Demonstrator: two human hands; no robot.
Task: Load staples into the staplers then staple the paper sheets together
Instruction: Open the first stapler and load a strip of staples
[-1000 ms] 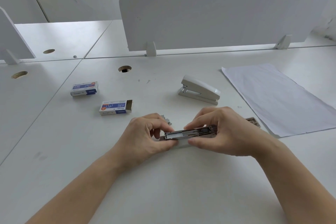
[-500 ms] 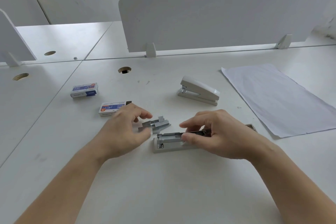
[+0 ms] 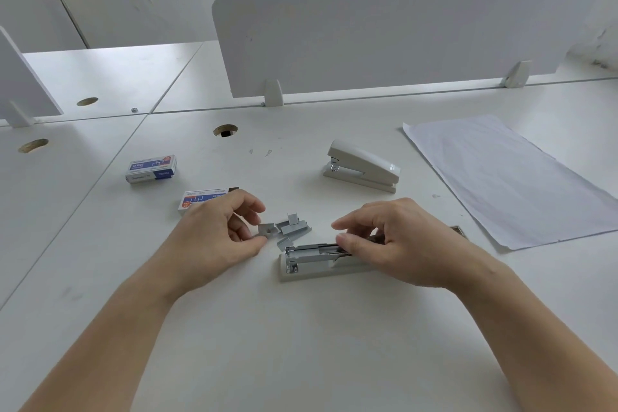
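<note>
An opened grey stapler (image 3: 311,261) lies on the white desk with its metal staple channel exposed. My right hand (image 3: 398,244) pinches the channel's rear part. Loose strips of staples (image 3: 291,227) lie just behind the stapler. My left hand (image 3: 220,231) pinches a short staple strip (image 3: 267,230) at the pile's left edge. A second stapler (image 3: 363,165), closed, sits farther back. White paper sheets (image 3: 511,177) lie at the right.
Two staple boxes lie at the left: one closed (image 3: 152,168), one partly slid open (image 3: 205,199) behind my left hand. A cable hole (image 3: 225,130) is in the desk. A white divider panel (image 3: 384,37) stands along the back edge.
My left hand left the stapler and moved left to the loose staples, now pinching a strip. The stapler came down onto the desk, held by my right hand.
</note>
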